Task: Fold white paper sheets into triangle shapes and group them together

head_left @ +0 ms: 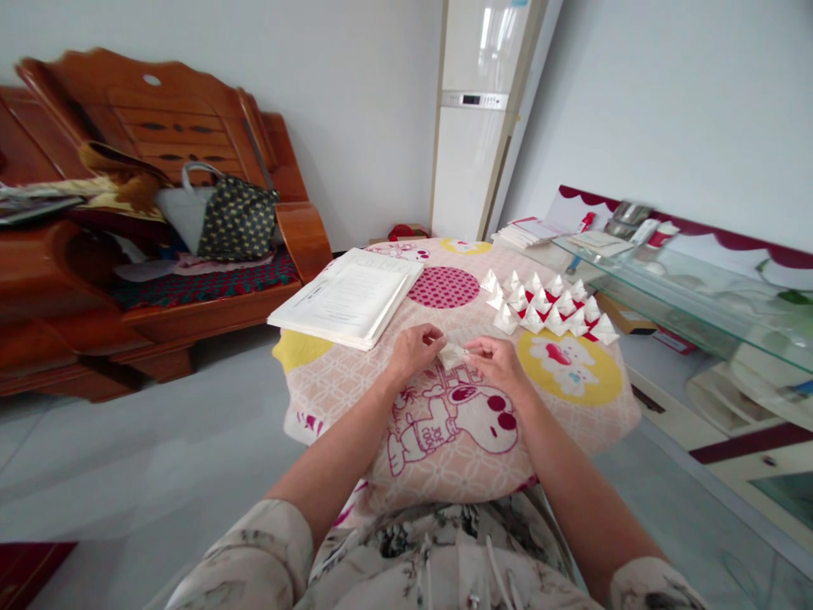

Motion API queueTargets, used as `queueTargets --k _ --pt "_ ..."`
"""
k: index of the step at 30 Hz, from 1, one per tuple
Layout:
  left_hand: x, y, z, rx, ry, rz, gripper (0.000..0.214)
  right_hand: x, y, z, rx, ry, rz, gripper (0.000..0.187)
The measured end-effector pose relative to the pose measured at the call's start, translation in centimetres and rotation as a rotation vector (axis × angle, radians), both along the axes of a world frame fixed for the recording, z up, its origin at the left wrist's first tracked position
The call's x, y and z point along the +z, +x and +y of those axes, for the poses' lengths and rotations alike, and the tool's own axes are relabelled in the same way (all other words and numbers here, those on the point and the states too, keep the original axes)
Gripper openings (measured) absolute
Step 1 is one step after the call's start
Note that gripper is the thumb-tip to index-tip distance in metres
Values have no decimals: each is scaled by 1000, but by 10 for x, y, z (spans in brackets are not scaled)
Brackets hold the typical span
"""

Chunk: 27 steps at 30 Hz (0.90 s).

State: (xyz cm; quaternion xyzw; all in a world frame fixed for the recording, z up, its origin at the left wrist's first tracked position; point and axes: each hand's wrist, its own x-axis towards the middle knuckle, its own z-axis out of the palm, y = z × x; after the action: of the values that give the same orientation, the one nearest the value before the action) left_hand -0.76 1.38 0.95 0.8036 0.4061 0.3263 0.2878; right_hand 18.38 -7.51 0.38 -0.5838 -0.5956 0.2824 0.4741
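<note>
Between my two hands, just above the patterned tablecloth [356, 381], is a small piece of folded white paper [452, 354]. My left hand [416, 349] pinches its left side with thumb and fingertips. At its right side, my right hand [495, 360] is closed on the edge in the same way. Several folded white paper pieces with pointed tops [539, 302] stand in rows to the right, with red showing between them. A thick stack of printed white paper [346, 296] lies on the table beyond my left hand.
A glass-topped cabinet [717, 288] with cups and metal bowls runs along the right. Papers [530, 230] are piled at its near end. On the left is a wooden sofa [171, 119] holding a dark patterned bag [238, 219]. A tall white air conditioner [473, 152] stands behind the table.
</note>
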Motion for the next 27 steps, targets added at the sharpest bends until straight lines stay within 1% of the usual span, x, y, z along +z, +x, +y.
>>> queueTargets --k 4,7,11,14,17,19,21,24,27 --pt "-1 -1 1 20 -15 62 20 -7 0 4 11 0 -90 16" --pt "-2 -2 3 17 -9 83 20 -11 0 6 15 27 -97 10" --pt "-2 -3 6 15 -18 81 19 -13 0 7 19 48 -114 8" --pt "-2 -4 6 16 -23 24 24 -11 -2 7 -29 74 -127 8" --pt "-1 -5 6 19 -31 -7 29 -6 -2 5 -145 123 -131 10" --pt "-2 -5 6 21 -30 6 28 -4 1 3 -250 163 -134 12" --pt "-3 -6 6 23 -24 28 25 -2 9 -2 -386 197 -150 13" --pt "-3 -6 6 22 -16 56 21 -2 26 -11 -635 226 -227 15" --pt "-2 -5 5 24 -8 71 19 -3 42 -21 -814 195 -331 17"
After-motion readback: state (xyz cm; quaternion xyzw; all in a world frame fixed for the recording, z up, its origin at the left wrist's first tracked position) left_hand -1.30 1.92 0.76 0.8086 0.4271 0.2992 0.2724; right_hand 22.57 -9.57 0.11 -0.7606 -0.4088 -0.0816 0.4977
